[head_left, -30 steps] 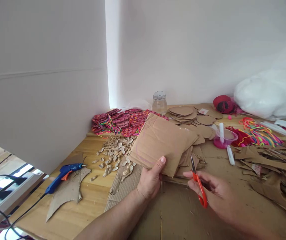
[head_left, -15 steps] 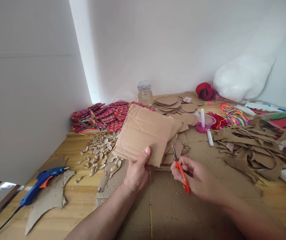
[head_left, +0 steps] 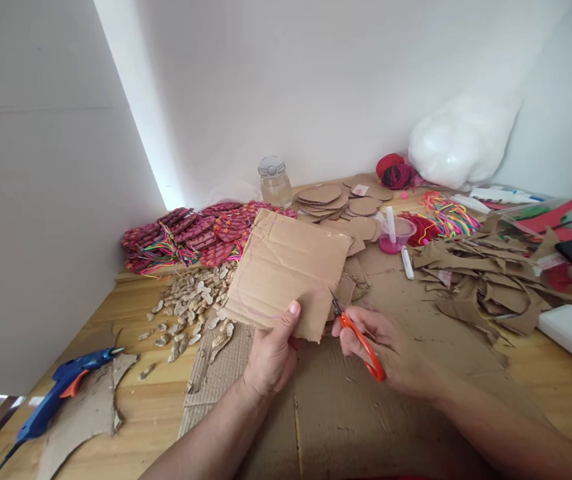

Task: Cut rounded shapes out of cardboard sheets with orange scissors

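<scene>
Left hand [head_left: 273, 357] clamped on cardboard [head_left: 291, 267], held out ahead of it; right hand [head_left: 391, 352] curled round scissors [head_left: 362, 341], tips by cardboard's edge. Likely step: lining up cut; next move calls for parting blades.

The scissors [head_left: 365, 343] are orange-handled, the cardboard [head_left: 293, 260] brown, faintly marked in purple, the glue gun [head_left: 56, 393] blue and orange.

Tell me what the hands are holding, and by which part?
The left hand grips a cardboard sheet by its lower edge, thumb on top; the right hand holds orange-handled scissors by the handles.
</scene>
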### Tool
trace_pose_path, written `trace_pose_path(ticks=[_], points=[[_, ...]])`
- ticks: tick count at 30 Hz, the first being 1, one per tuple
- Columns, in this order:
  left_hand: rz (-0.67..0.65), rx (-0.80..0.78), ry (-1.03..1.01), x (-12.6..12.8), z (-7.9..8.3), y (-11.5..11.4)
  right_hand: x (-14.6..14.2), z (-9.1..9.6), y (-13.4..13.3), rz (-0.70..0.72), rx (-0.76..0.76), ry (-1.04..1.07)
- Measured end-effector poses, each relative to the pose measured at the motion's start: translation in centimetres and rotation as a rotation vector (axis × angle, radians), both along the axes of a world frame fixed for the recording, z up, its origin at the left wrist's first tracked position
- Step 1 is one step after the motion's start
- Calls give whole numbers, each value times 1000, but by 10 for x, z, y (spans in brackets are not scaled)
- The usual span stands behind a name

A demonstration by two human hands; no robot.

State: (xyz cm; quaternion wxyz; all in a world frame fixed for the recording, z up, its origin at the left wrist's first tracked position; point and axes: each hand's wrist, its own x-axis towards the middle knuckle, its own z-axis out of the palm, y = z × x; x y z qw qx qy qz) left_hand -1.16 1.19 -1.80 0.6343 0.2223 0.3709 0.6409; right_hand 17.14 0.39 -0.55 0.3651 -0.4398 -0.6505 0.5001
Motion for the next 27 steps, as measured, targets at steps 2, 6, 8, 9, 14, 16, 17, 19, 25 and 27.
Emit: trace_pose_path(ticks=[2, 6, 8, 9, 14, 16, 17, 19, 25, 27], points=[[-3, -2, 6, 0, 1, 0, 1, -3, 0, 65, -57, 51], [0, -7, -13, 0, 3, 1, 0, -9, 1, 66, -148, 136], [3, -25, -41, -1, 4, 2, 0, -12, 1, 60, -153, 120], [6, -41, -55, -1, 5, 2, 0, -12, 1, 59, -141, 94], [14, -162, -122, -4, 5, 4, -3, -12, -1, 49, -63, -43], [30, -193, -136, -4, 5, 5, -4, -13, -3, 64, -84, -43], [44, -196, -134, -3, 5, 5, -5, -14, -4, 76, -99, -43], [81, -183, -128, -3, 7, 7, -6, -15, -5, 91, -114, -63], [127, -145, -135, -6, 8, 12, -5, -14, -2, 78, -88, -159], [135, -127, -138, -7, 8, 13, -4, -14, 0, 74, -90, -163]])
